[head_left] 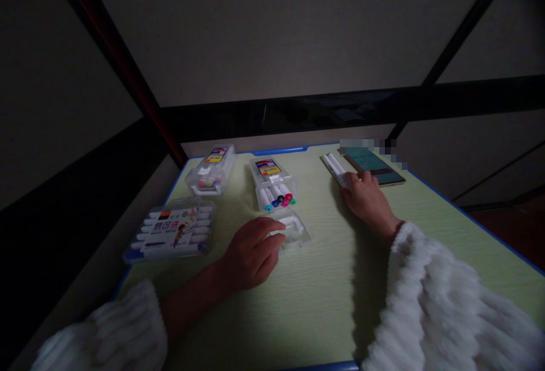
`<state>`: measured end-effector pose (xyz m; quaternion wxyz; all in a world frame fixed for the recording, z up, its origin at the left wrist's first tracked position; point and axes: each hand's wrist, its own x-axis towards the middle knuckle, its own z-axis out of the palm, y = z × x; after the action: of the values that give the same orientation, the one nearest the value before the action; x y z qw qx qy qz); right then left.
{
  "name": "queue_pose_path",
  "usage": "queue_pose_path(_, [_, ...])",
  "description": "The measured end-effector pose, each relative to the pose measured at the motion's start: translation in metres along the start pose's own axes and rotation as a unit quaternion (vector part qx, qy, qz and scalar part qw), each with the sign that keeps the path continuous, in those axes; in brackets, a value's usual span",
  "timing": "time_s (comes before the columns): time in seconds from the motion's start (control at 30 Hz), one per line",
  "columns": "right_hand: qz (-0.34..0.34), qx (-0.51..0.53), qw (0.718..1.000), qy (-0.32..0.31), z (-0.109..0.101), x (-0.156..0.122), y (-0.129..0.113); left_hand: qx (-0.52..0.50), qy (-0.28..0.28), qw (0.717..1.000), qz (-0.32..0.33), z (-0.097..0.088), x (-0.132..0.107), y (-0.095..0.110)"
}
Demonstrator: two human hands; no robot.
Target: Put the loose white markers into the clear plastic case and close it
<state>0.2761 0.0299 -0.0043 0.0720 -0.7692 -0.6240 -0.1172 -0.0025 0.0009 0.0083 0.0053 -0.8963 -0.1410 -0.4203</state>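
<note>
My left hand is closed on the edge of a clear plastic lid at the table's middle. Just beyond the lid lies a clear marker case, its near end open and showing several marker ends in blue, black, red, pink and green. Over at the right, my right hand has its fingers curled round the near ends of white markers. These lie side by side on the table; their near ends are partly hidden by the fingers.
A second clear case with a yellow label stands at the back left. Nearer on the left is a flat case of white markers. A phone-like tablet lies at the back right. The pale green table has blue edging.
</note>
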Motion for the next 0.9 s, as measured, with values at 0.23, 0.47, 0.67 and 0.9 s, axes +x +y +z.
queue_pose_path(0.23, [-0.026,0.022,0.999,-0.001,0.001,0.000,-0.003,-0.005,0.004,1.000,0.005,0.001,0.001,0.000])
queue_pose_path(0.47, [-0.042,0.026,0.999,-0.021,-0.009,-0.002,-0.007,-0.006,-0.001,1.000,0.005,0.001,0.002,-0.001])
queue_pose_path(0.67, [-0.050,0.004,0.997,-0.051,-0.019,-0.005,-0.011,-0.010,0.001,1.000,0.003,0.001,0.000,-0.002])
queue_pose_path(0.9, [-0.052,-0.002,0.997,-0.057,-0.019,-0.007,-0.010,-0.009,-0.005,1.000,-0.001,0.001,0.000,-0.001])
